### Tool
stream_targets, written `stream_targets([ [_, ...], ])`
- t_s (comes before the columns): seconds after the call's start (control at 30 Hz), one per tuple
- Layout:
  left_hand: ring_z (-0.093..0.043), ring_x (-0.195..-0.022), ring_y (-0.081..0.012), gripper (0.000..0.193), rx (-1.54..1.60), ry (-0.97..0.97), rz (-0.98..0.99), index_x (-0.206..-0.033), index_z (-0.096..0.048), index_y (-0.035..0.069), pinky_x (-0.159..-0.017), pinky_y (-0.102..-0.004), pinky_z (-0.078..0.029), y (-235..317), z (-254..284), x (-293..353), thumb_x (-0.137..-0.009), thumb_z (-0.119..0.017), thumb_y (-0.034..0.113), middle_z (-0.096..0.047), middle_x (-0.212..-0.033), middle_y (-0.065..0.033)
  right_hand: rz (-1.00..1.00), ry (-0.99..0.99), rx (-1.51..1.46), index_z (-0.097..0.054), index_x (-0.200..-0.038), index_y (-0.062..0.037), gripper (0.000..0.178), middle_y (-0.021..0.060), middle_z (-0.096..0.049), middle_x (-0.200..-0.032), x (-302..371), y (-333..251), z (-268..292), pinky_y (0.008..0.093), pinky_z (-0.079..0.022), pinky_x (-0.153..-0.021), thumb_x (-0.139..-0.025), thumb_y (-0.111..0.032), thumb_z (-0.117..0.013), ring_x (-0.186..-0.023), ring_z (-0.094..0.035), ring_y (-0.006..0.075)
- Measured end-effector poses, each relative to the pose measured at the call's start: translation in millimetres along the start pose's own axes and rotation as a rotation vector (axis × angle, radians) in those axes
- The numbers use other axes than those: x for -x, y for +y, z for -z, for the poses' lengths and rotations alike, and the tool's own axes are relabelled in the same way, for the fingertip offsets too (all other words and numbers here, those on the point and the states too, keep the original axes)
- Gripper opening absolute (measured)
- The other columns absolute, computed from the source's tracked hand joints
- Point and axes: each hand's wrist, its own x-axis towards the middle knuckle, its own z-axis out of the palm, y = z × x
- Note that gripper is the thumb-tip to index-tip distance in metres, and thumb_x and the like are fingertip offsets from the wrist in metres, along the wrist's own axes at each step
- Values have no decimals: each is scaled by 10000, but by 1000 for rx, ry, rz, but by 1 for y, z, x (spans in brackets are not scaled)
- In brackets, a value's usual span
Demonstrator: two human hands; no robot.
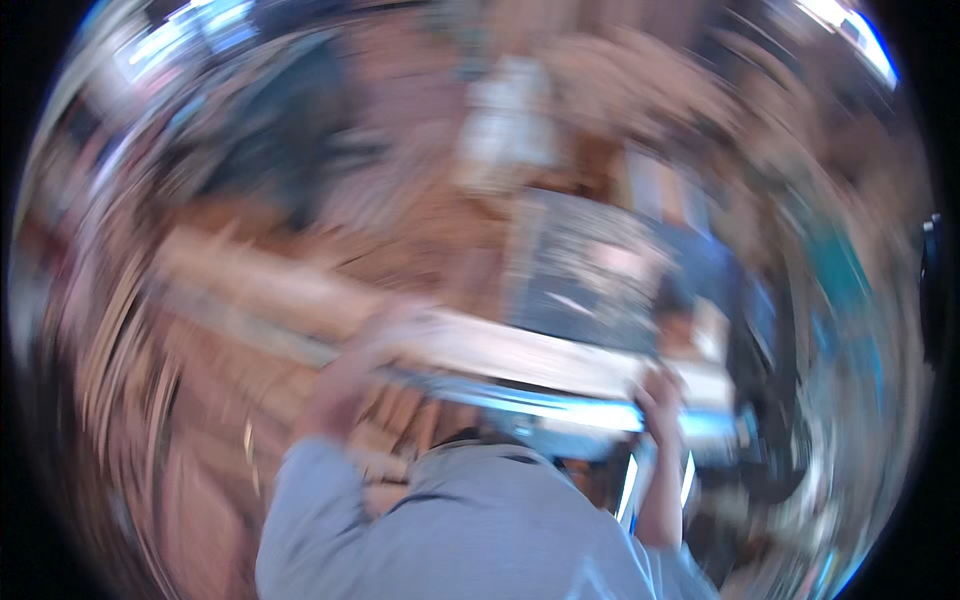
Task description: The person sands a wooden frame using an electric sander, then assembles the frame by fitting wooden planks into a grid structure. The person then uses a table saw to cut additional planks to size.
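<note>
A long, pale wooden board (520,352) lies crosswise in front of my body, running from the left side to the right. My left hand (395,328) is wrapped over it near the middle, smeared by motion. Toward its right end, my right hand (658,395) has its fingers closed on the near edge. A bright bluish-white strip (540,402) runs along the board's near side; its kind is too blurred to tell.
Beyond the board is a dark, square surface (585,265) strewn with pale bits. A whitish block-like thing (508,130) is farther off. A large dark shape (285,130) stands at the far left, and something teal (838,265) is at the right. Everything is heavily blurred.
</note>
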Motion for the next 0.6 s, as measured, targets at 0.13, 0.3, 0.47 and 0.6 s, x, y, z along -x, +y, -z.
stream_targets([
  [0.13, -713, -829, -271, 424, -101, 77, 163, -957, -730, 16, -784, -408, -569, -24, -4, -25, -857, -807, 421, -734, -915, -174, 139, 142, 237, -725, -1144, 7, 560, 136, -651, -1276, -19, -10, 4, 452, -466, -1081, -757, -375, -854, -1237, -579, 348],
  [0.3, -683, -729, -161, 339, 58, 128, 185, -872, -752, 10, -708, -345, -538, -27, 7, -36, -839, -838, 336, -719, -755, -118, 19, 302, 496, -735, -966, 3, 400, 127, -662, -1185, -30, -42, -12, 431, -499, -1024, -832, -366, -811, -1135, -618, 325],
  [0.47, -619, -661, -114, 365, 136, 140, 202, -816, -741, -20, -648, -316, -507, -23, 21, -62, -839, -858, 325, -690, -678, -50, 45, 153, 268, -725, -908, -23, 410, 118, -651, -1207, -25, -66, -35, 414, -488, -1041, -935, -431, -720, -1167, -601, 303],
  [0.6, -592, -664, -109, 347, 173, 187, 161, -815, -718, -19, -632, -307, -482, -7, 31, -98, -859, -857, 297, -668, -687, -29, 99, 113, 266, -729, -893, -6, 471, 140, -638, -1328, -25, -65, -45, 394, -456, -1116, -945, -473, -699, -1281, -568, 309],
])
